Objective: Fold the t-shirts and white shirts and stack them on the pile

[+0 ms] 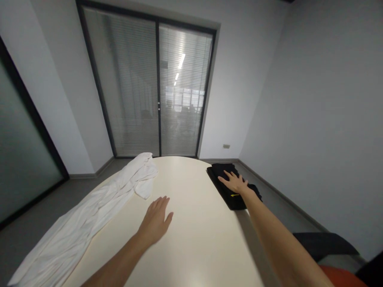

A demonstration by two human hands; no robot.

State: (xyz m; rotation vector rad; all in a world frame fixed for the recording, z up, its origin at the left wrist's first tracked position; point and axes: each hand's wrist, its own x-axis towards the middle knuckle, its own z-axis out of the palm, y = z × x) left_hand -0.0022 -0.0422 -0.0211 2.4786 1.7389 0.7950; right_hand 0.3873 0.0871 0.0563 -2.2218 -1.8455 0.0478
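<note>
My right hand (235,183) rests with spread fingers on a folded black garment (223,169) at the right edge of the table. A small yellow mark shows on the black cloth below the palm. Over the bare tabletop, near the middle, my left hand (155,219) is held flat with its thumb apart and nothing in it. Whether it touches the surface I cannot tell. A white cloth garment (113,199) lies loosely spread and wrinkled along the table's left edge, just left of that hand.
The table (191,247) is cream-coloured with a rounded far end. Beyond it stand glass panels with blinds (134,99). At the lower right is a black chair part (326,245) beside something orange-red (342,277). A wall (323,119) runs along the right.
</note>
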